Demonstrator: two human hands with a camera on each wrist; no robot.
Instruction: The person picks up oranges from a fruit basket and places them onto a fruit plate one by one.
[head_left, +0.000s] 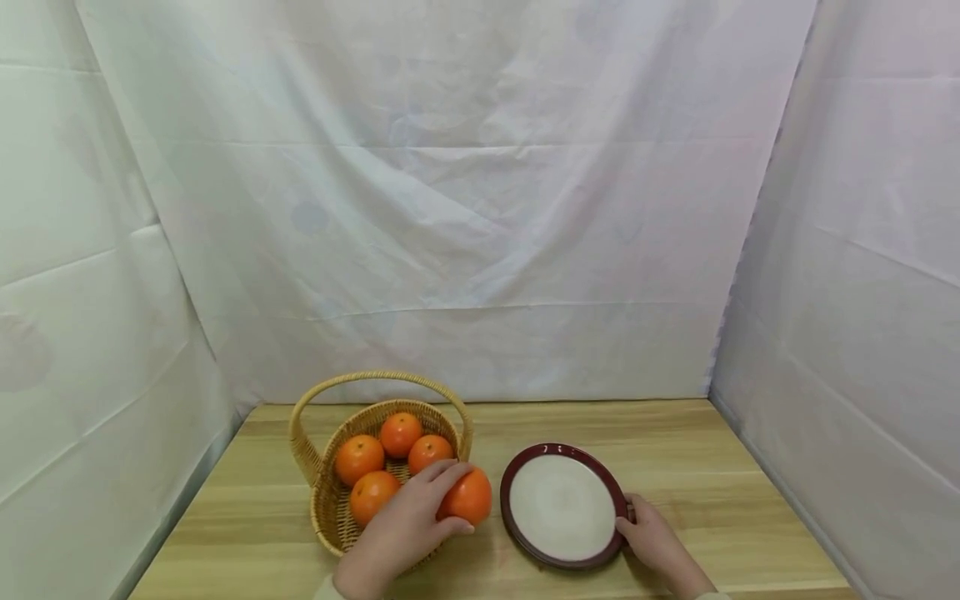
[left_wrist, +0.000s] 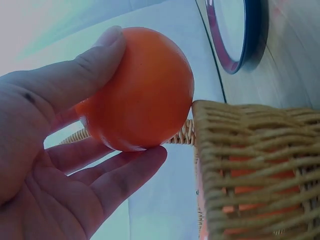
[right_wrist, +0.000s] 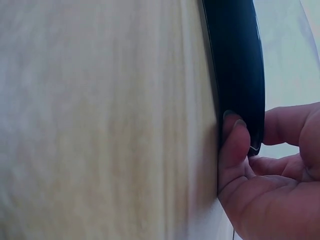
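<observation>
My left hand [head_left: 408,523] grips an orange [head_left: 467,498] between thumb and fingers, just right of the wicker basket [head_left: 324,515]. In the left wrist view the held orange [left_wrist: 140,90] is up beside the basket's woven rim [left_wrist: 240,107]. Several more oranges [head_left: 360,460] sit inside the basket, under its arched handle [head_left: 378,375]. To the right lies a round plate [head_left: 562,508] with a pale middle and a dark red rim. My right hand [head_left: 652,537] pinches that rim at its right side; the right wrist view shows fingers at the plate's dark outer edge [right_wrist: 237,65].
All of this stands on a wood-grain table [head_left: 697,467]. A white cloth [head_left: 480,208] hangs along the table's back edge, with further cloth walls on the left [head_left: 90,350] and right [head_left: 855,317].
</observation>
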